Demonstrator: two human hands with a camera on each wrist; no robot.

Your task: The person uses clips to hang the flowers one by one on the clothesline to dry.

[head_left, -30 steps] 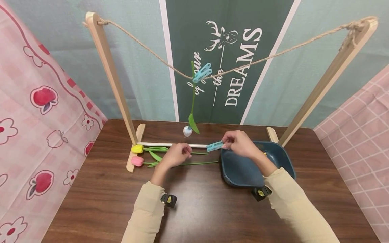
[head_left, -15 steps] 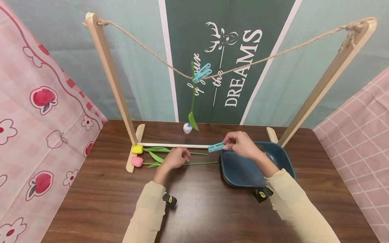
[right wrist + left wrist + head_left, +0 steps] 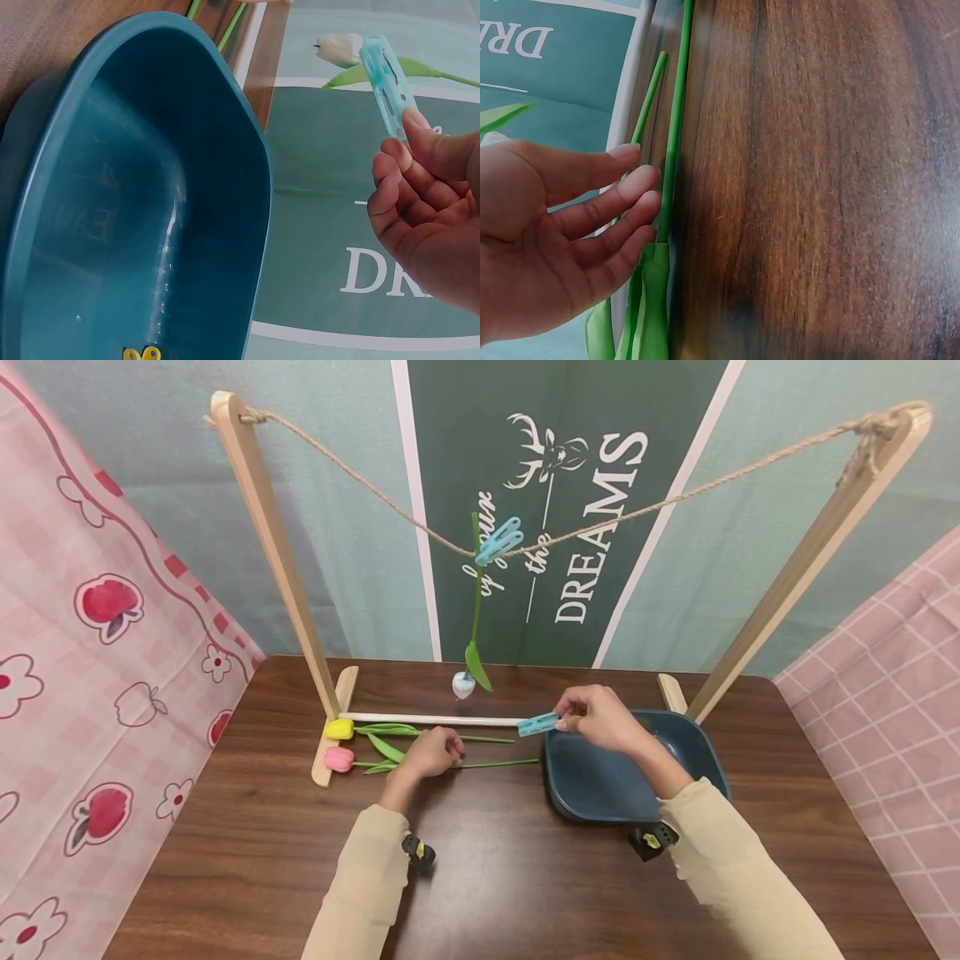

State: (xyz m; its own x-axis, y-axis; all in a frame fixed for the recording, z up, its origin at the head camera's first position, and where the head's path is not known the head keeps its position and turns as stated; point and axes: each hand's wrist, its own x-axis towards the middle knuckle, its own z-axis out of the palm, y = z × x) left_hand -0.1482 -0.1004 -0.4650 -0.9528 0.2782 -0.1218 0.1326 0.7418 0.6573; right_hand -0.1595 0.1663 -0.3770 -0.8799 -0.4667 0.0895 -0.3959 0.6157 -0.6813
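My right hand (image 3: 600,718) pinches one end of a light blue clothespin (image 3: 537,724) between thumb and index finger. Its other end points left, beyond the basin's left rim. Loosely bent and holding nothing visible, my left hand (image 3: 570,225) hovers over two artificial tulips lying on the table. One has a yellow head (image 3: 340,729), the other a pink head (image 3: 338,759); the hand covers part of their green stems. A white tulip (image 3: 463,685) hangs head down from the rope (image 3: 600,524), clipped by another blue clothespin (image 3: 499,541).
A dark blue basin (image 3: 259,187) stands on the right of the table, with a yellow clip (image 3: 142,353) inside. Wooden posts (image 3: 279,552) rise at both sides, the right post (image 3: 810,560) behind the basin. A white rod (image 3: 427,719) runs low between them.
My right hand has shifted slightly right with the clothespin. The left hand has drawn a little lower over the stems. The white tulip sways slightly.
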